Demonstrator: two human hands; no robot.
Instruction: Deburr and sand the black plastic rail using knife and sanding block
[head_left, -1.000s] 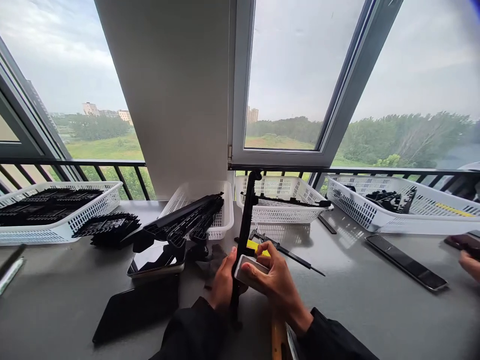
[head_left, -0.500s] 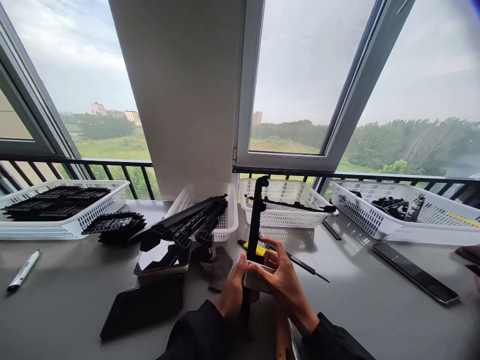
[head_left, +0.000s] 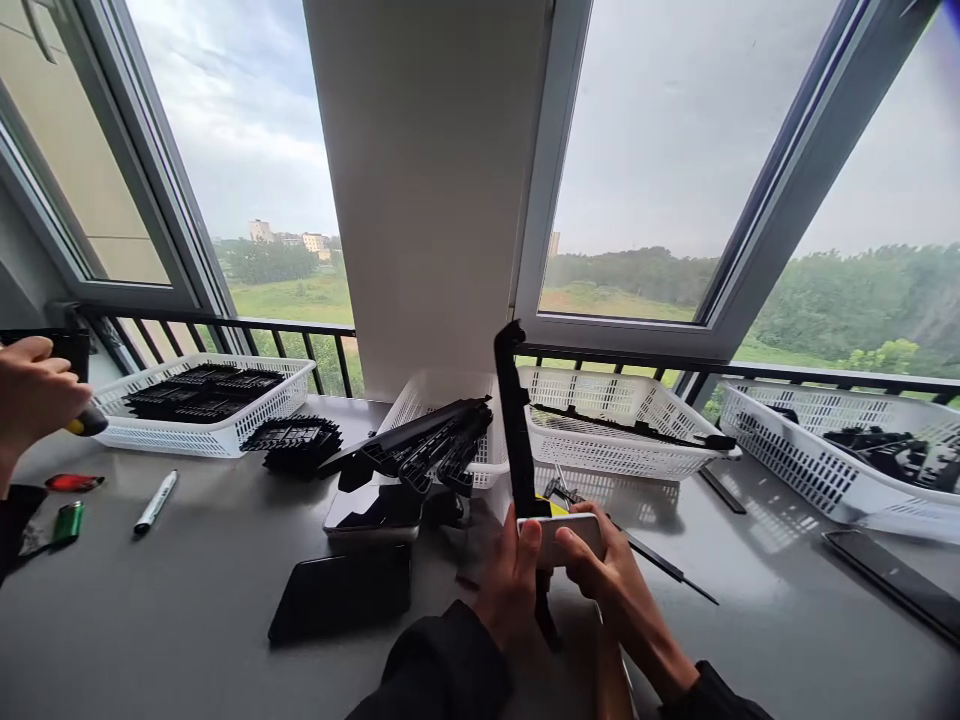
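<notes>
left hand [head_left: 514, 585]: fingers curled, gripping | right hand [head_left: 611, 575]: apparently pinching, close beside

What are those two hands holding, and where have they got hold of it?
The left hand and right hand together grip a small pale block by its ends, pressed against a tall upright black strip near its lower part.

A matt black plastic strip [head_left: 514, 420] is standing before perforated white plastic baskets [head_left: 615, 425], while a glossy dark panel [head_left: 341, 595] is lying on the smooth, faintly reflecting grey table [head_left: 187, 590].
</notes>
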